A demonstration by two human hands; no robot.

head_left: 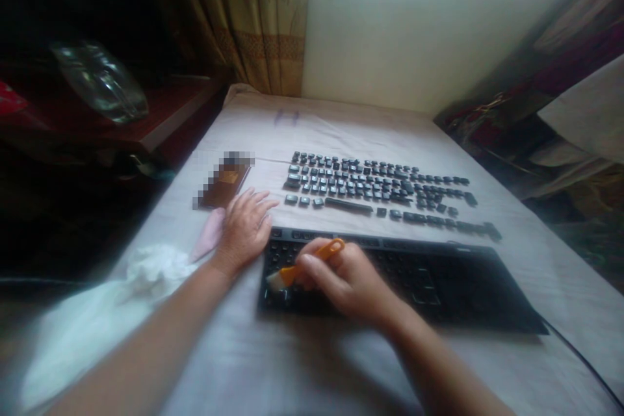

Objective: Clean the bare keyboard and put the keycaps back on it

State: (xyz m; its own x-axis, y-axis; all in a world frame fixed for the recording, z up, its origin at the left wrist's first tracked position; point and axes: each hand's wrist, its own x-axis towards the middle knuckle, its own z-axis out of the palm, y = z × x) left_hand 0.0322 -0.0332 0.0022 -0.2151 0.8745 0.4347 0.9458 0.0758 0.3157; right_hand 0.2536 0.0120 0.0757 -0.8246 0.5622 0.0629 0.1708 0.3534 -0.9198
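A black keyboard [468, 286] with its keycaps taken off lies flat on the cloth-covered table. My right hand [344, 276] is closed round a small orange-handled brush [288, 275], its pale bristles down on the left end of the keyboard. Fingers spread, my left hand [247, 224] rests palm down beside the keyboard's upper left corner, near a pink cloth or sponge [208, 234]. Behind the keyboard, loose black keycaps [361, 182] are laid out in rows, with the long space bar [348, 206] in the nearest row.
A brown phone-like object [225, 183], partly pixelated, lies past my left hand. White crumpled cloth or plastic [97, 318] is at the left edge. A cable [580, 351] leaves the keyboard's right side. Left stands a dark red cabinet [170, 110] bearing a glass object [104, 81].
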